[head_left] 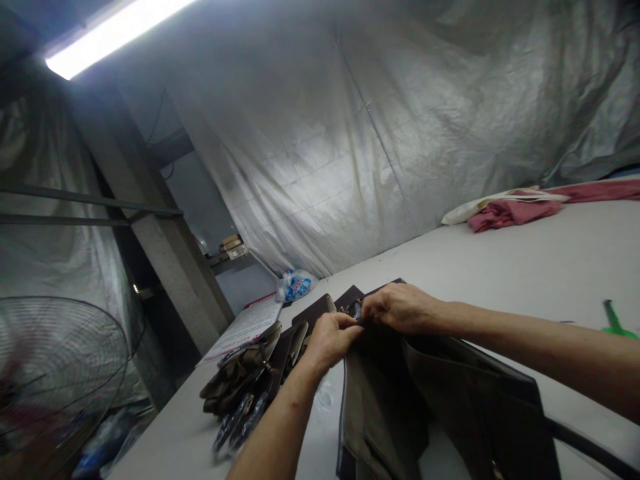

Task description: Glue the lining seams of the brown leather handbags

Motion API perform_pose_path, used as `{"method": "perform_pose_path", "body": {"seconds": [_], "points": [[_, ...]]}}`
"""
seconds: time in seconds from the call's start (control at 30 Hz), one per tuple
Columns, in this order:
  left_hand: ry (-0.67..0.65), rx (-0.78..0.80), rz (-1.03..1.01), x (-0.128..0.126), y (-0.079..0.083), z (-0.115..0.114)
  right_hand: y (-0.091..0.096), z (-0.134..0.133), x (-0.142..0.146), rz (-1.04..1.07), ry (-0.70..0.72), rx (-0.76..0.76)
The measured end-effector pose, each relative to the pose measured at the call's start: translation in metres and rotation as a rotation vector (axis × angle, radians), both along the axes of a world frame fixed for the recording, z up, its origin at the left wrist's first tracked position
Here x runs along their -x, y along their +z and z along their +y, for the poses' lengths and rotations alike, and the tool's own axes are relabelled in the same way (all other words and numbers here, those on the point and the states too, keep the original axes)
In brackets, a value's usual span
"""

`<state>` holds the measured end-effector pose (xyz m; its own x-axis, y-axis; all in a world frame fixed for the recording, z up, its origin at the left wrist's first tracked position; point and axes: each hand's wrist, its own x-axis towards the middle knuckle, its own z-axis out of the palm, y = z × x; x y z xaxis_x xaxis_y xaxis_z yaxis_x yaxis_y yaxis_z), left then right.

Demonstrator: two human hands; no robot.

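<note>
A dark brown bag [475, 393] stands spread on the table in front of me, its olive-brown side panel toward me. My left hand [333, 337] is closed, thumb and fingers pinching the bag's far upper edge. Close beside it, my right hand [400, 308] is closed on the same edge with its fingers curled. Small metal fittings with clear plastic wrap [354, 309] show just behind the fingertips. Exactly which bit of the bag each hand pinches is hidden. A dark strap [590, 445] runs off the bag to the lower right.
Left of the bag lies a pile of similar brown bags [240, 373] with plastic-wrapped straps. Printed sheets [245, 327] and a blue-and-white plastic packet [295, 285] lie farther back. Pink cloth [515, 212] and a green object [616, 323] are at right. A caged fan [55, 380] stands left.
</note>
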<state>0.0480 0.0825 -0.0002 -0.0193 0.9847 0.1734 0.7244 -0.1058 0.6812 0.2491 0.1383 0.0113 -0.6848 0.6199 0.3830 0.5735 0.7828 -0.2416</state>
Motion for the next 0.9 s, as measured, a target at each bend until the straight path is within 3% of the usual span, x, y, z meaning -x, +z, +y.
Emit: {"method": "perform_pose_path", "body": {"seconds": [0.23, 0.47, 0.9], "points": [[0.015, -0.011, 0.009, -0.001, 0.001, -0.001, 0.002, -0.003, -0.001, 0.017, 0.009, 0.039], [0.036, -0.011, -0.030, -0.003, -0.002, -0.001, 0.008, -0.010, 0.011, -0.072, -0.124, 0.037], [-0.039, 0.010, 0.027, 0.001, 0.003, 0.007, 0.011, -0.021, 0.024, -0.147, -0.192, 0.040]]}}
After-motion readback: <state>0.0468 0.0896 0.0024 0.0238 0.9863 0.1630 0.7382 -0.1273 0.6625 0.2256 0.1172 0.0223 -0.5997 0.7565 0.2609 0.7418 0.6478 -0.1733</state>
